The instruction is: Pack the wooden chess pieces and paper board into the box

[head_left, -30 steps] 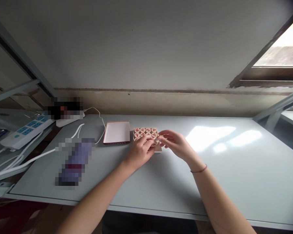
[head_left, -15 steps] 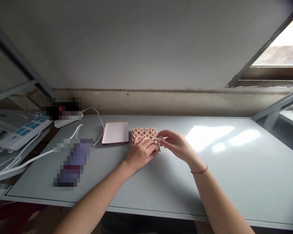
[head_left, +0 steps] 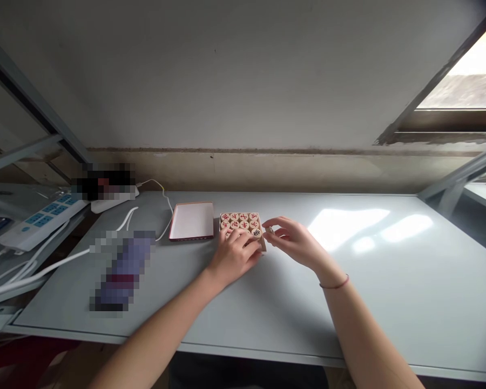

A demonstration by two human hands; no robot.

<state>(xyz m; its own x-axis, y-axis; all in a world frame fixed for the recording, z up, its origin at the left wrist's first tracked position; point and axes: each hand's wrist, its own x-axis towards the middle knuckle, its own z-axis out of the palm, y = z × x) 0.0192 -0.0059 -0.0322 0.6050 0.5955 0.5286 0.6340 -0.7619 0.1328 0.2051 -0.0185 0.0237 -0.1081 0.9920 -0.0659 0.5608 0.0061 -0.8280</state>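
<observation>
Round wooden Chinese chess pieces (head_left: 243, 217), most with red characters, stand in rows in a small box (head_left: 263, 246). One piece with a black character (head_left: 256, 233) lies at the right end of a row. My left hand (head_left: 235, 254) is closed over the near side of the box, its fingers bent across the front pieces and covering several of them. Just right of the box, my right hand (head_left: 294, 240) pinches another chess piece (head_left: 271, 230) between thumb and fingers, apart from the rest. The box lid (head_left: 192, 220) lies inside up, left of the box.
A blurred purple item (head_left: 127, 270) lies on the grey table (head_left: 389, 302) at left. Beyond it are white cables (head_left: 65, 263) and a power strip (head_left: 44, 219). A wall borders the table's back, and metal frame bars stand at both sides.
My right hand has drawn slightly right, away from the box, with a piece in its fingers. The black-character piece in the box now shows more fully. My left hand stays nearly still.
</observation>
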